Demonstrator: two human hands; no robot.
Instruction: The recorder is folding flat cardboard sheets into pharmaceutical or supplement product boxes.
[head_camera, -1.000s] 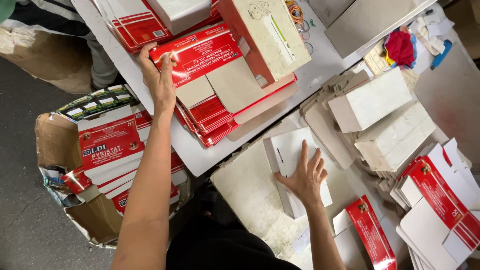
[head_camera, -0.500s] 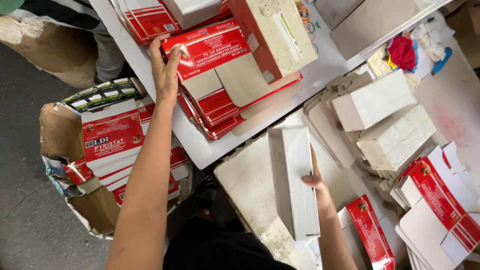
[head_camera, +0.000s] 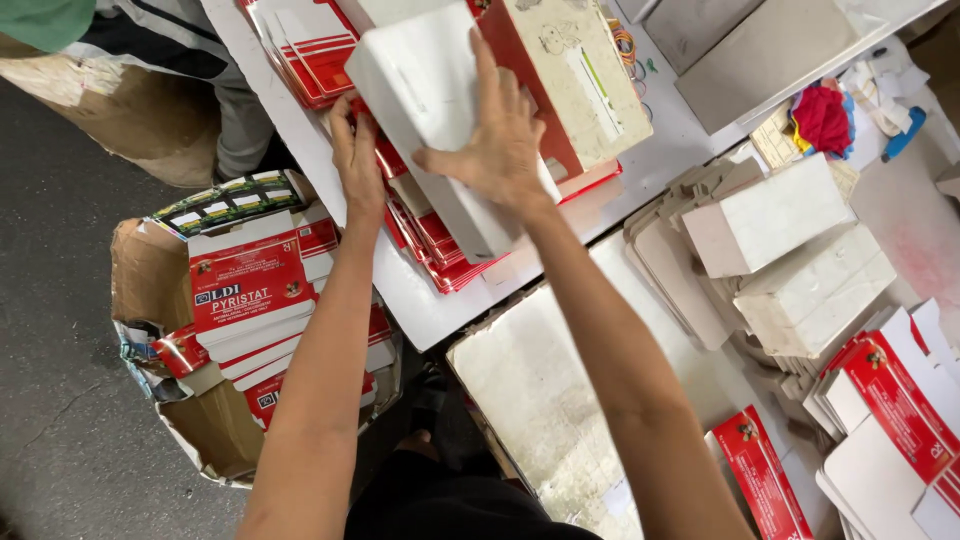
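Both hands grip a white box: right hand (head_camera: 497, 140) spread on top, left hand (head_camera: 355, 160) seemingly at its edge. The box (head_camera: 425, 95) lies over the counter (head_camera: 300, 140), long axis running diagonally from upper-left to lower-right.

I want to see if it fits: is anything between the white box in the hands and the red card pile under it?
Nothing visible: the white box in both hands lies right over the red card pile.

Carton stacks (head_camera: 790, 250) right, bare board (head_camera: 540, 400) between.
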